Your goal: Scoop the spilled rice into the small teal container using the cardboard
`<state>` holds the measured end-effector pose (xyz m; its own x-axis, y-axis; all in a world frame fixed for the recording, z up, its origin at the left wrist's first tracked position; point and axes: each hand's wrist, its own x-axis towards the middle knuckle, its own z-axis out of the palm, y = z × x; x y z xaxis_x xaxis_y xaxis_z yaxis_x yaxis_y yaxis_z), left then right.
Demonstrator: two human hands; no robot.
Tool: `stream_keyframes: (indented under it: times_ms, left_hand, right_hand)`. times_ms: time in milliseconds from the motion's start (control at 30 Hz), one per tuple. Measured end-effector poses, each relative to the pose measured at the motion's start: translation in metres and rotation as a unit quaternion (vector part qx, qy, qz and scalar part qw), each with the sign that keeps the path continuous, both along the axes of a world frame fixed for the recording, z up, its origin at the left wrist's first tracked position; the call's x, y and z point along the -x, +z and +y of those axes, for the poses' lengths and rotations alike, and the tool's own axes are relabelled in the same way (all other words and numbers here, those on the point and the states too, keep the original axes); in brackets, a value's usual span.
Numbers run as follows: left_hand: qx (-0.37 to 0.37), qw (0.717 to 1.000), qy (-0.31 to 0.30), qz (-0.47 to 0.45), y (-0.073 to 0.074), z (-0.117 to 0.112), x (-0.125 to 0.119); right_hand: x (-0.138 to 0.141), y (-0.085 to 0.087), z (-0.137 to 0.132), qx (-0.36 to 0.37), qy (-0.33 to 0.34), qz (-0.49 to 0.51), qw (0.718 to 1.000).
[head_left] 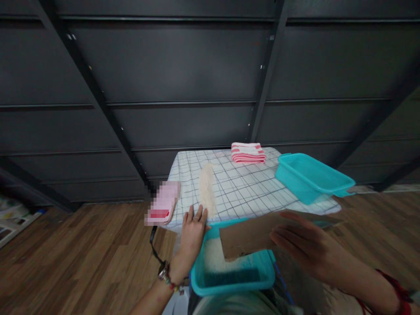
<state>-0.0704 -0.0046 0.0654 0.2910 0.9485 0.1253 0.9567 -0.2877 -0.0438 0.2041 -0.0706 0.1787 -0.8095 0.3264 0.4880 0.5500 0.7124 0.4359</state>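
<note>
My left hand lies flat with fingers stretched out on the near edge of the checked table, right beside a long heap of white rice. Against that hand stands a teal tub held below the table edge, with rice lying in it. My right hand grips a brown piece of cardboard, which slants over the tub's rim.
A second teal tub sits at the table's right edge. A folded red-and-white striped cloth lies at the far side. A pink blurred object rests at the left corner. Dark panelled wall behind, wooden floor around.
</note>
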Motion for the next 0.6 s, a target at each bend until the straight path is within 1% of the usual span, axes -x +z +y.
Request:
stream_keyframes:
  times_ms: [133, 233, 400, 533, 600]
  left_hand:
    - [0.009, 1.0, 0.008, -0.002, 0.005, -0.002, -0.002]
    - [0.003, 1.0, 0.003, -0.003, 0.005, -0.001, -0.002]
    - [0.014, 1.0, 0.008, 0.0, 0.004, -0.001, -0.002]
    - [0.01, 1.0, 0.012, 0.002, 0.006, -0.002, -0.003]
    - [0.004, 1.0, 0.011, -0.003, 0.005, -0.002, -0.003]
  right_hand:
    - [0.001, -0.001, 0.004, -0.025, 0.004, 0.009, 1.0]
    - [0.004, -0.003, 0.008, -0.028, 0.011, 0.027, 0.999]
    - [0.008, -0.002, 0.004, -0.01, 0.015, 0.013, 1.0]
    - [0.009, -0.003, 0.006, -0.038, 0.006, 0.013, 0.999]
    - [0.011, -0.005, 0.008, -0.042, 0.013, 0.026, 0.999]
